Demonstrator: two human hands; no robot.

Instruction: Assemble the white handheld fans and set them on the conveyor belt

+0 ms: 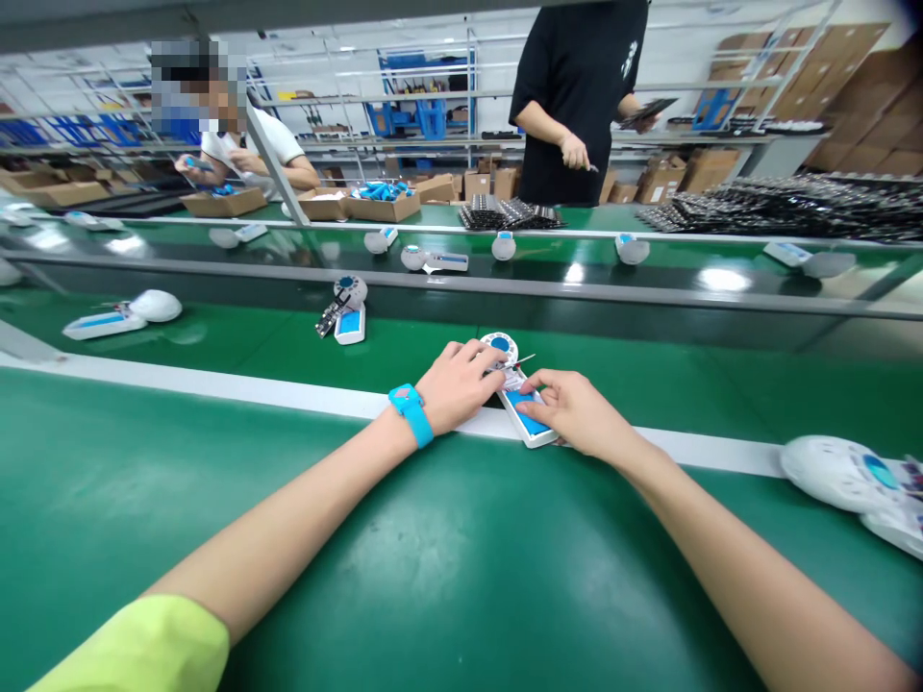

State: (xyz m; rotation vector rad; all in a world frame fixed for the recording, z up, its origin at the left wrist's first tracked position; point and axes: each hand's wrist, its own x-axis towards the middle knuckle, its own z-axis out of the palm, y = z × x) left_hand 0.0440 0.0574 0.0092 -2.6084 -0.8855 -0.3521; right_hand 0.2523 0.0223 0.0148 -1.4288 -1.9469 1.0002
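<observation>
A white plastic device housing lies tilted across the white strip at the belt's near edge. Its round head has a blue disc, and a blue block sits in its lower half. Thin wires show between the two parts. My left hand, with a blue wrist strap, curls over the round head and the wires; its fingertips are partly hidden. On the lower half, my right hand has thumb and fingers closed around the right side, close to the blue block.
Similar white devices lie at left, beyond my hands and at the right. A metal rail crosses behind. Across the line, one person sits near open cartons; another stands beside stacked black parts.
</observation>
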